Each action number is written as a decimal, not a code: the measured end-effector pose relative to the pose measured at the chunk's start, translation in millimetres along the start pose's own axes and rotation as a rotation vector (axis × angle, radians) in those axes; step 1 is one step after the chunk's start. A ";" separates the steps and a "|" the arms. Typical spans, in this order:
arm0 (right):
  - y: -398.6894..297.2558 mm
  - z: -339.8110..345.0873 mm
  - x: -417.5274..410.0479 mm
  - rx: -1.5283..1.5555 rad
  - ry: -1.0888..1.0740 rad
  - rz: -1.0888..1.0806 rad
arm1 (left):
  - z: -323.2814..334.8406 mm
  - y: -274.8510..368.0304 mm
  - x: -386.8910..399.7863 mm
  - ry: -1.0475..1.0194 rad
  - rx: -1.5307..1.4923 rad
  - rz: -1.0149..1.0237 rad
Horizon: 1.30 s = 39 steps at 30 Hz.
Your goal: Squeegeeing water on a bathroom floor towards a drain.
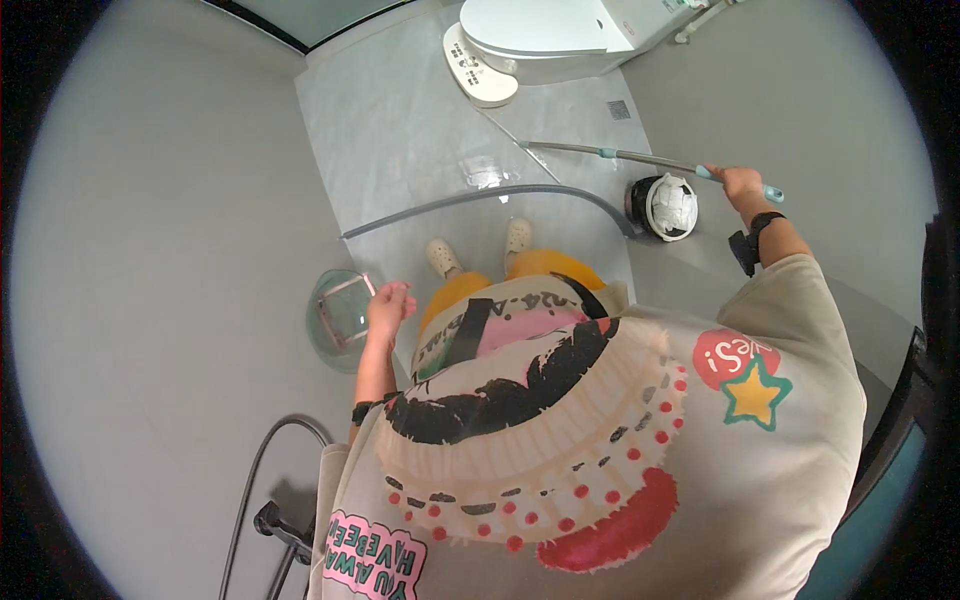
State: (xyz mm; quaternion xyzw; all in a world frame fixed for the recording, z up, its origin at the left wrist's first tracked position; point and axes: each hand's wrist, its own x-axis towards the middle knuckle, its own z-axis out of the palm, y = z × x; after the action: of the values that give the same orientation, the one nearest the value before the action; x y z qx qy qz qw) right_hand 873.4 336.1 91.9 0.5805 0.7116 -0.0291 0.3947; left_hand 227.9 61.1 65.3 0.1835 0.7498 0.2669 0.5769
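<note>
My right hand (739, 185) grips the light blue handle section of a floor squeegee (652, 158), out to the right. Its metal pole reaches left to a long thin blade (529, 152) that lies slantwise on the wet tile floor (405, 142). On the left, my left hand (388, 309) hangs with loosely bent fingers, and nothing shows in it. Beside that hand is a glass corner shelf (334, 352) with a pink frame-like rack (324, 311) on it; whether the hand touches the rack cannot be told.
A grey curved threshold strip (480, 195) crosses the floor before my clogs (517, 236). At its right end stands a bin (671, 210) with a white liner. A toilet (540, 30), white printed footrest-like piece (480, 71) and floor drain (619, 110) lie ahead. Shower hose (251, 480) lower left.
</note>
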 end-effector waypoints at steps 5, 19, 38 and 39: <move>-3.1 9.2 -29.7 0.048 -0.076 0.060 | -1.6 -17.2 3.1 0.001 0.017 -0.022; 47.5 33.2 -38.6 0.067 -0.141 0.106 | 26.2 -21.6 -4.2 0.015 0.036 0.004; -162.9 -155.6 13.2 -0.032 -0.113 0.016 | -137.1 -128.6 6.7 0.145 -0.284 -0.210; -162.3 -156.5 7.5 -0.040 -0.103 0.024 | -136.4 -127.4 7.9 0.141 -0.283 -0.206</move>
State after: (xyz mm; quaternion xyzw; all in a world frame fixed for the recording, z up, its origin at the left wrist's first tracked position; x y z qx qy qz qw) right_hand 652.8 367.7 127.2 0.5785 0.6839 -0.0400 0.4427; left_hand 98.5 -60.8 7.5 0.0036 0.7584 0.3212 0.5672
